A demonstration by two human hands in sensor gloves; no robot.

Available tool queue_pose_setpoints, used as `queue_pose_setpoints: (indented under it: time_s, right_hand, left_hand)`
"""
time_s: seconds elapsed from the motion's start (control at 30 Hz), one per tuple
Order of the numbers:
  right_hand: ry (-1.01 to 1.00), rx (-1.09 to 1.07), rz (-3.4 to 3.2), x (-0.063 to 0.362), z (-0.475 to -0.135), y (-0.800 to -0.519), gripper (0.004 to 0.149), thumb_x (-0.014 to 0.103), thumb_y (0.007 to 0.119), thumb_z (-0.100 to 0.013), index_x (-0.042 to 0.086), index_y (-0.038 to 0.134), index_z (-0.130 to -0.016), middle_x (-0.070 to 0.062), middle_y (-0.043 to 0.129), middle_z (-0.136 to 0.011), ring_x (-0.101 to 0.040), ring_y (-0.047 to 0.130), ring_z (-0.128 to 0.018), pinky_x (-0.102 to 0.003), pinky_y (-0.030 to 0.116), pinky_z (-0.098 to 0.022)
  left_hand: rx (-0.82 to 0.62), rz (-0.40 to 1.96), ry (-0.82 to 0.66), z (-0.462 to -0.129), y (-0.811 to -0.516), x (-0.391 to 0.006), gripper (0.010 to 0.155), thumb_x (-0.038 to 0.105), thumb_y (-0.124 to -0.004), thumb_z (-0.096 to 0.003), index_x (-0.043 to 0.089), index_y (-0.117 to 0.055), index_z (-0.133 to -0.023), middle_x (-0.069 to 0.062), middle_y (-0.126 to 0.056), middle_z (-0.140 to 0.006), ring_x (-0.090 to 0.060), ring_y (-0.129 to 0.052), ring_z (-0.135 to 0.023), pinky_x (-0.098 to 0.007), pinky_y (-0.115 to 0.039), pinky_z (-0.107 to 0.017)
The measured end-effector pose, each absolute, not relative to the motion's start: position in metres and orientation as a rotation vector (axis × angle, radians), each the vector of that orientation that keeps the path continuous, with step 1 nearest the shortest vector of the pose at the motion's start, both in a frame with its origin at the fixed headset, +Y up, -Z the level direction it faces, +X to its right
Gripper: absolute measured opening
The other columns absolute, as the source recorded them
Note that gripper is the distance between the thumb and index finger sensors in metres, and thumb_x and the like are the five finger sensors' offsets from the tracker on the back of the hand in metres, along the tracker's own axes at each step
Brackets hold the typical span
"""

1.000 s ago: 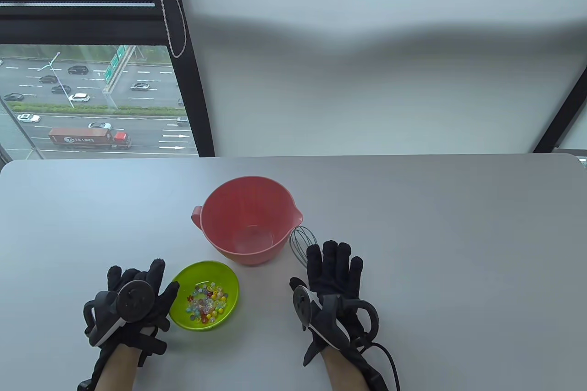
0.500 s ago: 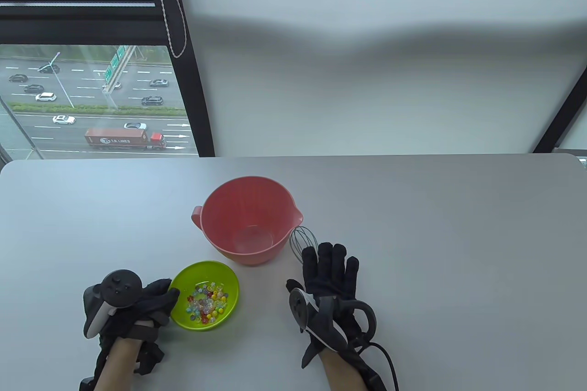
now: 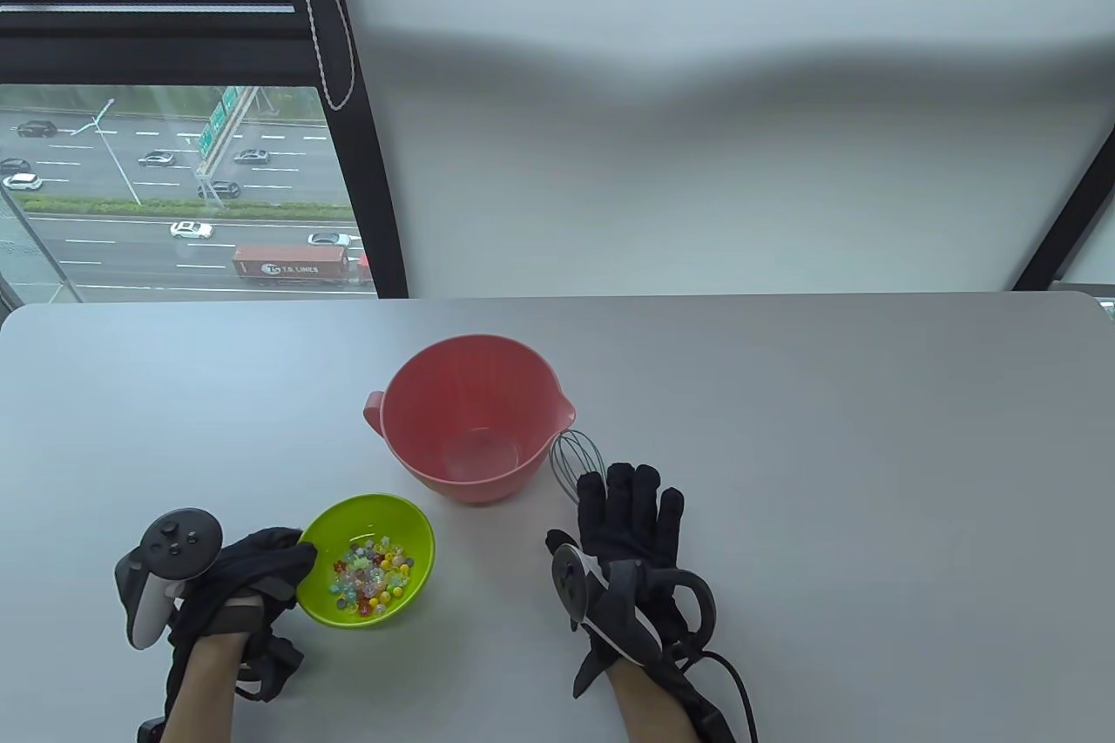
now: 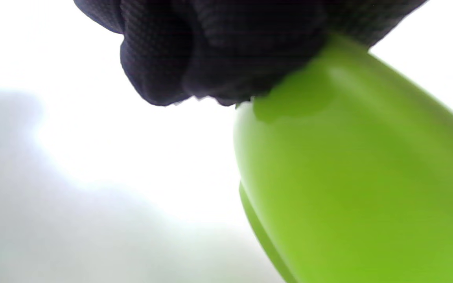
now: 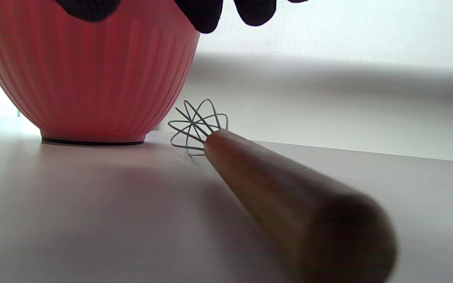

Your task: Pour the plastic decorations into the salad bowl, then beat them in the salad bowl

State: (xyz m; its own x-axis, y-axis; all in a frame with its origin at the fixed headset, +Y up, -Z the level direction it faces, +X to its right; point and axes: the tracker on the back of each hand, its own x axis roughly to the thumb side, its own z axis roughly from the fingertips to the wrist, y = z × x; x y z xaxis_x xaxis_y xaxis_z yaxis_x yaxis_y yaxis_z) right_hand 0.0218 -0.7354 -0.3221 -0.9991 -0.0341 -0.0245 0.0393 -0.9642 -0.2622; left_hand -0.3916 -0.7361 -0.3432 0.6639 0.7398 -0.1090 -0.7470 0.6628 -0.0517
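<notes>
Left hand [image 3: 248, 582] grips the green bowl [image 3: 409, 525] by its near-left rim, fingers curled over the edge, plastic decorations [image 3: 366, 576] heaped inside. The bowl looks tipped or just off the table [image 3: 827, 447], though that's hard to judge. Right hand [image 3: 631, 530] hovers flat, fingers straight, over the whisk [image 5: 250, 165] lying beside the empty pink salad bowl [image 3: 470, 416].

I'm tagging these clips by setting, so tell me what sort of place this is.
Probably an upper-floor room set up for recording, not a kitchen: a plain grey table stands at a window overlooking a highway, with a roller blind drawn behind it.
</notes>
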Motion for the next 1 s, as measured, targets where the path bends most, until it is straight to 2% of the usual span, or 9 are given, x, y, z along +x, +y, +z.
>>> queue_pose_setpoints:
  time_s: [0.2,0.33,0.57,0.77,1.0]
  right_hand:
    - [0.405,0.033,-3.087,0.023,-0.322,-0.734,0.074,0.072,0.055,-0.054,0.032,0.043,-0.115,-0.003,0.036,-0.122,-0.036,0.03,-0.11,-0.058,0.018,-0.077]
    - [0.418,0.031,-3.106,0.024,-0.321,-0.732,0.074,0.072,0.055,-0.054,0.032,0.045,-0.115,-0.003,0.037,-0.122,-0.036,0.031,-0.11,-0.058,0.018,-0.077]
    - [0.406,0.025,-3.12,0.024,-0.322,-0.733,0.073,0.072,0.055,-0.054,0.031,0.046,-0.114,-0.003,0.038,-0.122,-0.037,0.032,-0.11,-0.058,0.018,-0.076]
    - [0.415,0.033,-3.143,0.027,-0.322,-0.731,0.073,0.071,0.056,-0.054,0.031,0.047,-0.114,-0.004,0.039,-0.122,-0.037,0.032,-0.11,-0.058,0.018,-0.076]
    - [0.4,0.035,-3.154,0.027,-0.322,-0.731,0.073,0.071,0.056,-0.054,0.031,0.048,-0.114,-0.004,0.04,-0.122,-0.037,0.032,-0.109,-0.058,0.018,-0.076]
  left_hand:
    - [-0.01,0.888,0.07,-0.344,-0.71,-0.394,0.044,0.04,-0.088,-0.0488,0.004,-0.089,-0.074,0.006,-0.099,-0.029,-0.019,-0.101,-0.051,-0.052,-0.062,-0.071]
    - [0.056,0.893,0.076,-0.349,-0.682,-0.392,0.044,0.04,-0.088,-0.0488,0.004,-0.089,-0.074,0.006,-0.099,-0.028,-0.018,-0.101,-0.051,-0.052,-0.063,-0.071]
    - [0.119,0.952,0.102,-0.366,-0.649,-0.375,0.044,0.04,-0.088,-0.0489,0.004,-0.089,-0.074,0.006,-0.099,-0.028,-0.018,-0.101,-0.05,-0.052,-0.063,-0.07]
    - [0.244,0.995,0.152,-0.38,-0.641,-0.356,0.045,0.04,-0.088,-0.0482,0.003,-0.089,-0.073,0.005,-0.098,-0.027,-0.018,-0.101,-0.049,-0.051,-0.064,-0.07]
    - [0.429,0.831,0.173,-0.393,-0.635,-0.323,0.045,0.04,-0.089,-0.0473,0.003,-0.089,-0.072,0.005,-0.098,-0.026,-0.017,-0.102,-0.048,-0.051,-0.066,-0.069]
